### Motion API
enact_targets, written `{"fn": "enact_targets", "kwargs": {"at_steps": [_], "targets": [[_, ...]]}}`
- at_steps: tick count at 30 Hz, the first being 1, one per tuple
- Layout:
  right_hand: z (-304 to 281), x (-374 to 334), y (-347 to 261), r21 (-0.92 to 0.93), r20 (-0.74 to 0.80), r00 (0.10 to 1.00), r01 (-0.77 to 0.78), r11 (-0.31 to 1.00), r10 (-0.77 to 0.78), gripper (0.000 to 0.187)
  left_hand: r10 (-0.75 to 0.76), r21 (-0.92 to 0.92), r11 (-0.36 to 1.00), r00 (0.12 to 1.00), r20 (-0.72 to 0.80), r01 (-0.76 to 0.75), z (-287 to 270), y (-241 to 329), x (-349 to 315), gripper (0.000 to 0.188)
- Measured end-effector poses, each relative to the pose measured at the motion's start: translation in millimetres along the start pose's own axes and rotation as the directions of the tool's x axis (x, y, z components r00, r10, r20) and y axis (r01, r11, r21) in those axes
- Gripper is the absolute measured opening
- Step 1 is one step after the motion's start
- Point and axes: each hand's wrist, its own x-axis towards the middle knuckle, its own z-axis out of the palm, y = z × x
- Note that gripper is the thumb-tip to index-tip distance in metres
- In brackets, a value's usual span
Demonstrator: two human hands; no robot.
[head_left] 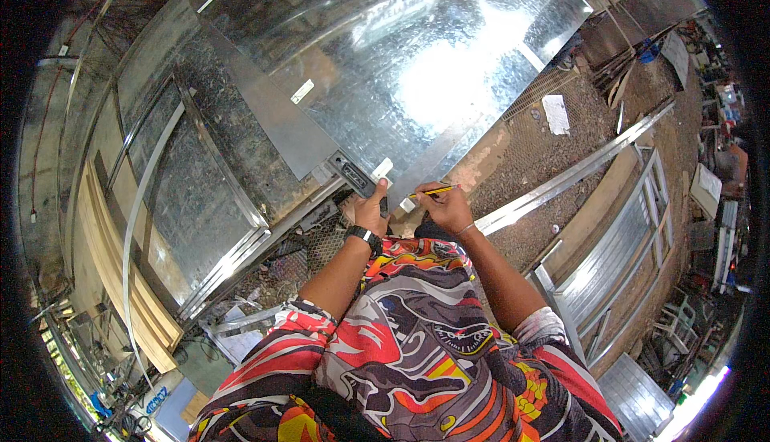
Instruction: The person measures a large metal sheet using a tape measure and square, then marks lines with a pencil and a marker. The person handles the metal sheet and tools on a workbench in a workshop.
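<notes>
**A:** ok so what's up with the pencil [435, 191] here? where's it pointing?

**B:** it's in the right hand [451, 211], that grip's pinched shut on it. Long axis runs nearly level across the view, tip aimed left, at the near end of the narrow metal strip [437, 153]. Strip itself slants away up and to the right along the big shiny sheet [337, 65]. Tip touching or just above? can't tell from this angle.

**A:** and the left hand [370, 216]?

**B:** looks closed around the near end of a dark oblong tool [350, 172], thumb on top, most of the fingers hidden. Tool points up and left, so it sits on the other side of the pencil tip from the right hand. Hands are near each other but apart, tip's in the gap between. Right one's obviously nearer the pencil lol, it's holding it.
</notes>
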Motion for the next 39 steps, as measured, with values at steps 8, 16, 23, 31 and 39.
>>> {"fn": "enact_targets", "kwargs": {"at_steps": [8, 16, 23, 31, 39], "targets": [[-11.7, -6.9, -2.2, 0.296, -0.092, 0.994, -0.034, 0.954, 0.064, 0.02, -0.021, 0.027, 0.999, 0.999, 0.027, 0.021, 1.4, 5.1, -6.1, 0.04], [-27.7, -24.9, 3.0, 0.483, -0.245, 0.951, -0.047, 0.875, 0.187, 0.024, -0.062, 0.03, 0.998, 0.998, 0.022, 0.062, 4.5, 6.2, -11.4, 0.036], [-18.8, -20.7, 23.6, 0.551, -0.217, 0.941, -0.101, 0.828, 0.259, 0.023, 0.006, 0.338, 0.941, 1.0, -0.019, 0.0, 16.0, 10.1, -29.5, 0.045], [-10.4, -18.2, 18.8, 0.555, -0.219, 0.957, -0.038, 0.831, 0.19, 0.022, 0.002, 0.122, 0.992, 0.999, 0.042, -0.007, 10.4, -1.5, -22.9, 0.048], [-7.9, -24.7, 33.4, 0.478, -0.137, 0.98, -0.065, 0.876, 0.147, 0.031, -0.025, 0.077, 0.997, 1.0, -0.006, 0.026, 14.2, -2.4, -25.0, 0.053]]}}
